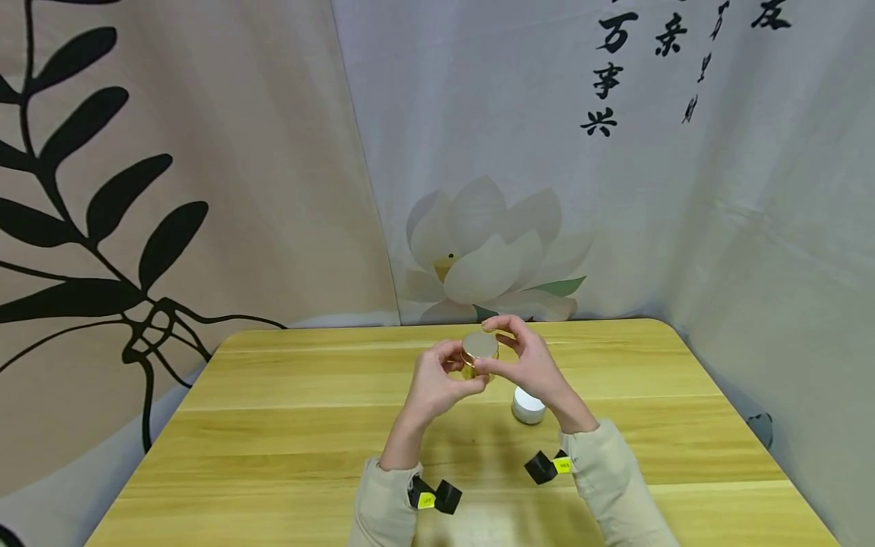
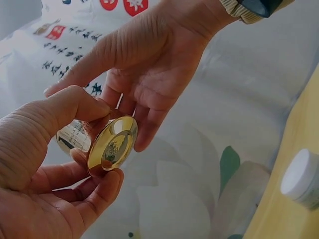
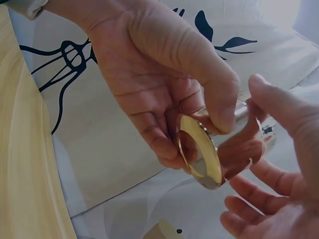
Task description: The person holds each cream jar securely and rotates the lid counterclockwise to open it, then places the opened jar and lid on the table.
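Note:
A shiny gold cosmetic jar [image 1: 481, 346] is held up over the far part of the table, its flat top pale in the head view. My left hand [image 1: 437, 386] grips it, thumb on one side and fingertips on the other. In the left wrist view the jar's round gold end [image 2: 119, 144] faces the camera, and small lettering shows on its side. Around the opposite side of the jar is my right hand [image 1: 529, 366], thumb and fingers spread. The right wrist view shows the right thumb [image 3: 276, 102] apart from the jar, with the other fingers beside it.
A small white jar [image 1: 529, 407] with a white lid stands on the wooden table [image 1: 287, 410], below the right hand. Behind the table hangs a cloth [image 1: 506, 144] printed with a lotus, leaves and black characters. Each sleeve carries a black wrist camera [image 1: 447, 497].

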Available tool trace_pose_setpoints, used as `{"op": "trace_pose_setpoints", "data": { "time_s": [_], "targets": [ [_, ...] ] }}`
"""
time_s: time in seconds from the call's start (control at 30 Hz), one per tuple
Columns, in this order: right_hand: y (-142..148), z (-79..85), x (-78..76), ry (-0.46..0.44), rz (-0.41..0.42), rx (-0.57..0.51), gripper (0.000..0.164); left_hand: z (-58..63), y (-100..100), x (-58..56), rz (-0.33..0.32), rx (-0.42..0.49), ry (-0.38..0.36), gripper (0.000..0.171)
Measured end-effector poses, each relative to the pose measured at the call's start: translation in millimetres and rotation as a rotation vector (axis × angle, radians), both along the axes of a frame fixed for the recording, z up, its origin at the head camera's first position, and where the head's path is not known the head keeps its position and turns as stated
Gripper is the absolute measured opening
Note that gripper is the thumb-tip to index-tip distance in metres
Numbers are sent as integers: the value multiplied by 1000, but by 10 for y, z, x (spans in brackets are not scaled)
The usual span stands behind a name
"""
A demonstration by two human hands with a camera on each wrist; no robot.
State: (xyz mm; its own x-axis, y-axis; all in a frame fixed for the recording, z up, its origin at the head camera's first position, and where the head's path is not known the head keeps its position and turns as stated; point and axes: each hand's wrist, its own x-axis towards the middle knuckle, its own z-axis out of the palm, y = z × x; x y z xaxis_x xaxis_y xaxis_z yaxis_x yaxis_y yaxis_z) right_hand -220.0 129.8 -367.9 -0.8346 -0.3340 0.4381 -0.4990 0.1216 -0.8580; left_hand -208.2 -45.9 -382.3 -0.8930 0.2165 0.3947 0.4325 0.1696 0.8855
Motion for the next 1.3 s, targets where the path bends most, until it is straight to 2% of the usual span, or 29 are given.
{"op": "trace_pose_setpoints", "data": {
  "time_s": [0.13,0.4,0.57,0.77,0.87,1.1,1.3],
  "targets": [
    [13,-2,-22,2,1,4,35,3,2,3,7,-1,-4,31],
    [34,12,7,13,104,15,39,13,1,6,10,-12,-4,29],
    [13,-7,14,16,74,13,46,11,-2,8,7,-18,-7,30],
    [3,-30,-9,-5,33,-19,35,2,3,0,8,-19,-12,32],
    [14,-33,-13,1,39,-16,33,-12,10,-14,11,-25,-10,31],
    [33,-41,-19,10,100,0,41,-33,14,-35,7,-18,-11,29],
    [21,-76,-55,9,31,-5,44,-45,13,-53,4,-29,-12,31]
  ]
}}
